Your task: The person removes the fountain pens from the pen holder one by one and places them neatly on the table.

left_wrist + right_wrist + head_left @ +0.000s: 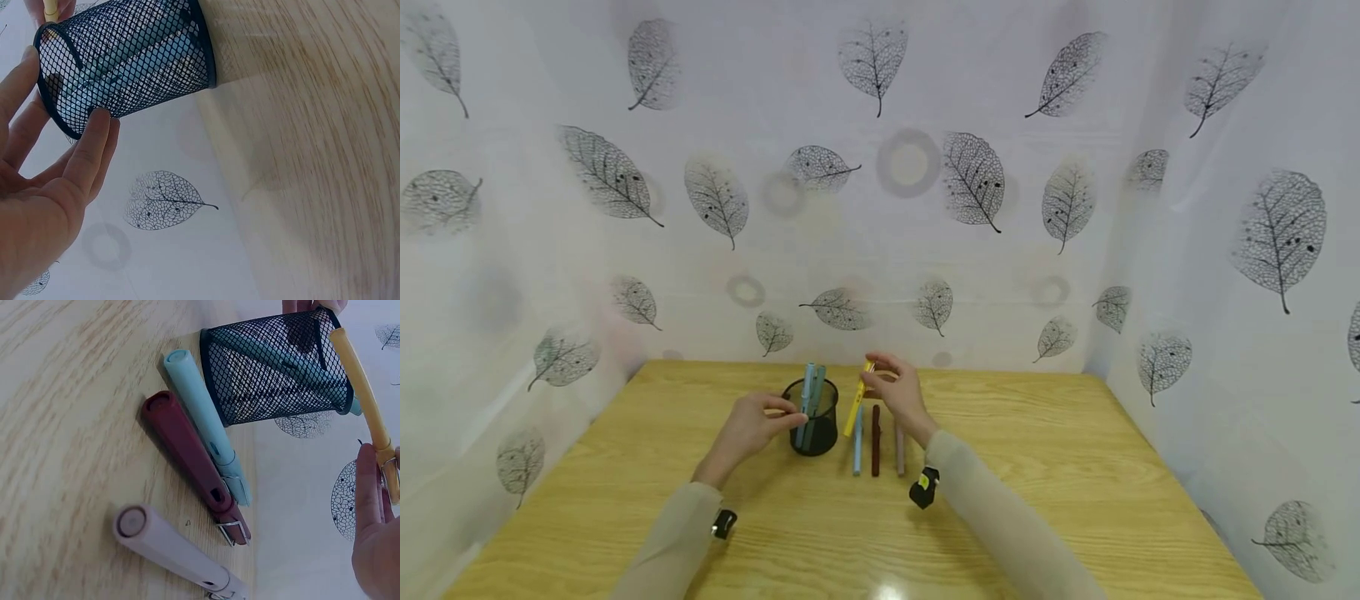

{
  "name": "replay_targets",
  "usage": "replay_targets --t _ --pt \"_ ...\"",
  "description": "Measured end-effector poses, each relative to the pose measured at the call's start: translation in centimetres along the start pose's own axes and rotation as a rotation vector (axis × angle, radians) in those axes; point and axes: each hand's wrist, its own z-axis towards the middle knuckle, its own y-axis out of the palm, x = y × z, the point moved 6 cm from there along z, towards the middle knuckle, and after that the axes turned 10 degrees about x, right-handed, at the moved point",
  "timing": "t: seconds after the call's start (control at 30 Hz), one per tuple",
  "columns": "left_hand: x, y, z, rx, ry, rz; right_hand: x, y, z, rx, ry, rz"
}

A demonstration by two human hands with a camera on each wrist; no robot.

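Note:
My left hand [751,429] grips a black mesh pen holder [822,440] near its rim, thumb in front and fingers around the side. Inside the holder stand a light blue pen [808,385] and a grey-green pen [820,383]. To the right of it, my right hand [901,395] pinches a yellow pen [362,384] by its clip end. The pen hangs tilted above the table, its other end pointing down, and overlaps the mesh rim in the right wrist view.
Beside the holder a light blue pen [201,412], a dark red pen [181,447] and a pale pink pen [175,553] lie in a row on the wood-grain table [1000,467]. A leaf-patterned white curtain [880,233] rises behind and along both sides.

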Motion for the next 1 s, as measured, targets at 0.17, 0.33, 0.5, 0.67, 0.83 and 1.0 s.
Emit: replay_targets --t 0.17,0.33,0.5,0.67,0.83,1.0 --pt "0.0 0.0 0.0 -0.006 -0.011 -0.013 -0.1 -0.2 -0.3 -0.045 -0.007 -0.064" --pt "0.1 0.0 0.0 0.002 -0.016 -0.009 -0.2 -0.6 -0.4 -0.070 -0.018 -0.129" --pt "0.1 -0.1 0.1 0.002 -0.011 0.013 -0.4 -1.0 -0.5 -0.067 -0.003 -0.152" --pt "0.0 -0.2 0.0 0.004 -0.014 0.018 -0.2 -1.4 -0.4 -0.081 0.004 -0.185" --pt "-0.1 -0.2 0.0 0.000 -0.017 0.012 -0.2 -2.1 -0.4 -0.092 0.011 -0.214" --pt "-0.1 -0.1 0.1 0.003 -0.006 0.028 -0.4 -2.8 -0.4 -0.096 0.015 -0.243"
